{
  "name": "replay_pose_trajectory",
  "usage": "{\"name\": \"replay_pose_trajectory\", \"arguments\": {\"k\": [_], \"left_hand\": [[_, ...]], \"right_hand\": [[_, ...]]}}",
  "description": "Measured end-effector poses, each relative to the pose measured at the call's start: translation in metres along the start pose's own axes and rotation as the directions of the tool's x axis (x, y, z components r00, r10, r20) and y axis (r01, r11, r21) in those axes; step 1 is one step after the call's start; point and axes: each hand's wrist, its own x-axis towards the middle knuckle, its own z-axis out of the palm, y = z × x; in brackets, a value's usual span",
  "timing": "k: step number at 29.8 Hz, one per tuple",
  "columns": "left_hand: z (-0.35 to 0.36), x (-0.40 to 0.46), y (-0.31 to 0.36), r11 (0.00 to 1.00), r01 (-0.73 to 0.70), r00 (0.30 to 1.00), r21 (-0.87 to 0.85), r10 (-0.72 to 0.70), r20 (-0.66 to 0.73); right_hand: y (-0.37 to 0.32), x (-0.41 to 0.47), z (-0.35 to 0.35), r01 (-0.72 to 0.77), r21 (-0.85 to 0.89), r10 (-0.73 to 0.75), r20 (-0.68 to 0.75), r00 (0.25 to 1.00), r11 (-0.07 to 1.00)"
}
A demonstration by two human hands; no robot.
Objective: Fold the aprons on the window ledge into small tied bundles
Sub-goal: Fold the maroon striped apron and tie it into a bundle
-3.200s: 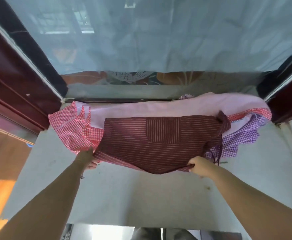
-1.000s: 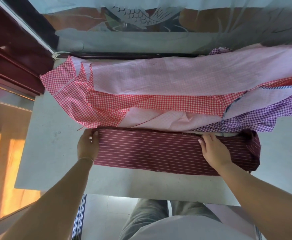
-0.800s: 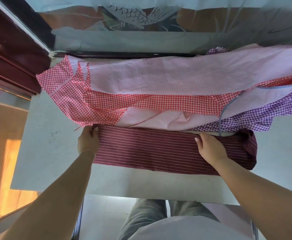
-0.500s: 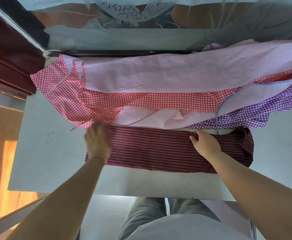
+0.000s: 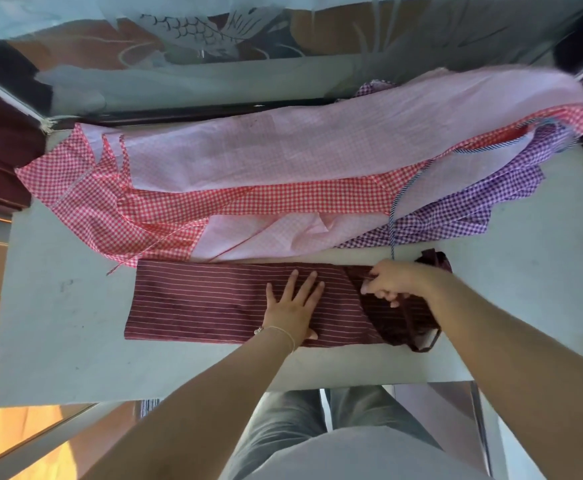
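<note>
Near ledge [image 5: 58, 341] front edge: left hand [image 5: 292, 310] flat on striped apron [image 5: 207, 301]; right hand [image 5: 392, 284] grips its end; we judge fold may spring open.

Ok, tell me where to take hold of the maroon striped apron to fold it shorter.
Probably its free left end: the maroon striped apron lies as a long flat strip, its left end uncovered. The left hand presses flat mid-strip, and the right hand grips the bunched right end. Come from the left, pinching the short edge.
</note>
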Motion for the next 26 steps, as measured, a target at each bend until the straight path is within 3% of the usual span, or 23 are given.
{"name": "replay_pose_trajectory", "arguments": {"k": [2,4,6,8,9,10,12,14,15,17,20,21,26], "left_hand": [[-0.005,-0.001,0.003,1.000,0.008,1.000,0.017,-0.009,0.021],[-0.009,-0.001,0.008,1.000,0.023,0.999,0.020,-0.024,0.031],[-0.012,0.001,0.012,0.999,0.036,0.999,0.014,-0.037,0.040],[-0.013,0.002,0.011,0.999,0.047,0.998,0.005,-0.047,0.031],[-0.014,0.002,0.014,0.999,0.054,0.998,-0.003,-0.054,0.022],[-0.014,0.003,0.016,0.998,0.067,0.998,-0.016,-0.067,0.004],[-0.014,0.006,0.027,0.993,0.103,0.993,-0.054,-0.106,-0.049],[-0.012,0.009,0.038,0.984,0.155,0.981,-0.087,-0.164,-0.105],[-0.011,0.011,0.047,0.980,0.177,0.975,-0.095,-0.188,-0.122],[-0.009,0.014,0.057,0.969,0.217,0.964,-0.118,-0.232,-0.131],[-0.005,0.016,0.063,0.963,0.234,0.959,-0.136,-0.252,-0.127],[-0.004,0.015,0.063,0.963,0.234,0.959,-0.133,-0.252,-0.134],[0.000,0.014,0.059,0.961,0.222,0.957,-0.168,-0.247,-0.150]], "right_hand": [[0.001,-0.021,-0.031,0.008,0.153,-0.023,0.099,0.995,0.988],[0.000,-0.036,-0.056,0.144,0.454,-0.160,-0.004,0.987,0.879],[-0.004,-0.047,-0.071,0.343,0.755,-0.262,-0.232,0.937,0.558],[-0.007,-0.052,-0.079,0.458,0.873,-0.293,-0.400,0.869,0.167],[-0.002,-0.052,-0.083,0.486,0.868,-0.301,-0.439,0.847,0.100],[0.001,-0.052,-0.083,0.511,0.844,-0.299,-0.452,0.840,0.160],[0.013,-0.048,-0.071,0.530,0.703,-0.213,-0.492,0.844,0.474],[0.022,-0.042,-0.046,0.475,0.383,-0.192,-0.583,0.790,0.792],[0.031,-0.039,-0.031,0.424,0.184,-0.249,-0.581,0.775,0.887],[0.040,-0.033,0.005,0.313,-0.015,-0.292,-0.404,0.867,0.950],[0.054,-0.027,0.049,0.234,0.051,-0.231,-0.063,0.971,0.971],[0.060,-0.026,0.060,0.228,0.031,-0.228,-0.014,0.974,0.973],[0.079,-0.013,0.072,0.234,-0.123,-0.241,-0.043,0.970,0.964]]}}
